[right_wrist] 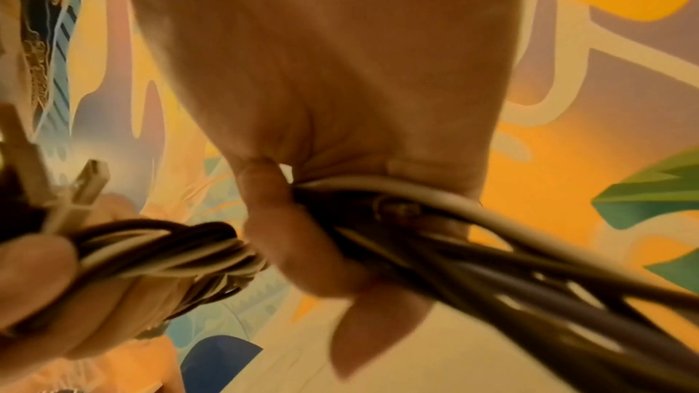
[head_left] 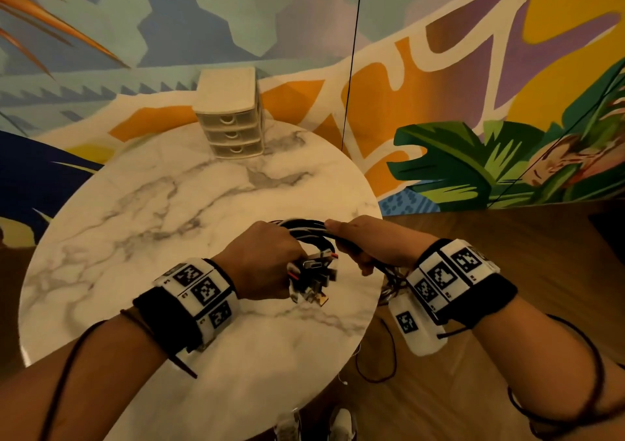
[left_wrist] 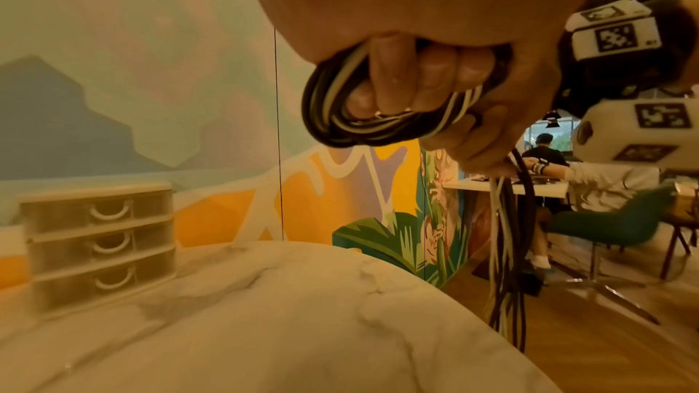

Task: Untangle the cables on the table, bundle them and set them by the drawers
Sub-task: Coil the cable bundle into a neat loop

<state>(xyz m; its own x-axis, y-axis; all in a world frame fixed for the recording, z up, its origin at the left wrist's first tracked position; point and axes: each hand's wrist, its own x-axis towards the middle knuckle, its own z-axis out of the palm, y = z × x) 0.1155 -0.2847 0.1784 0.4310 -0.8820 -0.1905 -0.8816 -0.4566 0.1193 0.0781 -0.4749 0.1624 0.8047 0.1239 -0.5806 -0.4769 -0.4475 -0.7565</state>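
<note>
Hands meet over the near right part of a round marble table (head_left: 142,203), at about four o'clock on its top. The left hand (head_left: 260,261) is fisted round a coil of black and white cables (left_wrist: 340,118), plug ends (head_left: 314,278) sticking out below its knuckles. The right hand (head_left: 365,244), knuckles up, is closed round the loose lengths (right_wrist: 491,250), which trail off the table edge toward the floor. To wind well, the right hand should probably feed each turn flat onto the coil while the left keeps the plugs together. Farther off, at twelve o'clock, stands a small white set of drawers (head_left: 230,115), well apart from the cables.
</note>
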